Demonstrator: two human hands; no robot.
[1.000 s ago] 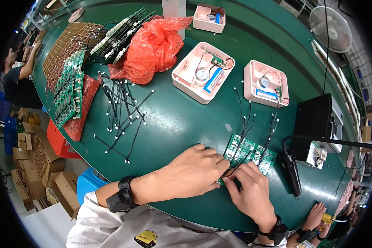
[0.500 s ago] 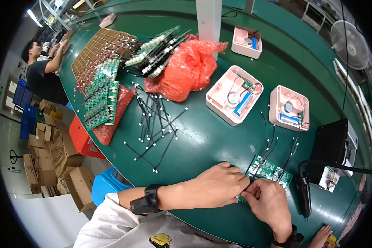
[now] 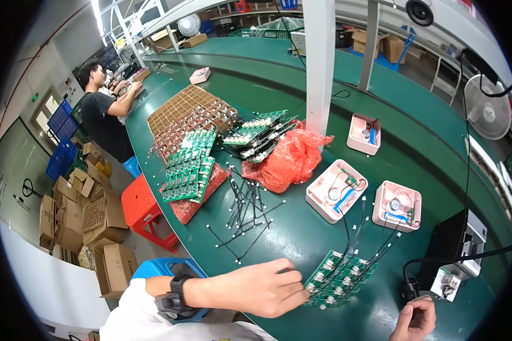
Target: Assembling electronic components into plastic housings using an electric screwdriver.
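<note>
My left hand has its fingers closed at the left edge of a green circuit board, near the table's front. Several silvery round parts show on the board. Thin black leads with small white plugs rise from it toward the pink housings. At the lower right, my right hand is closed around a black corded hand tool; its fingers cover the tool's lower part, and its tip is hidden.
Two open pink housings with blue cells stand beyond the board. Loose black leads, stacked circuit boards and red bubble wrap lie left. A black box stands right; a white post rises behind. A co-worker sits far left.
My right hand has left the board and moved right to the black corded tool. My left hand stays at the board, which now shows its silvery parts. The view has tilted up.
</note>
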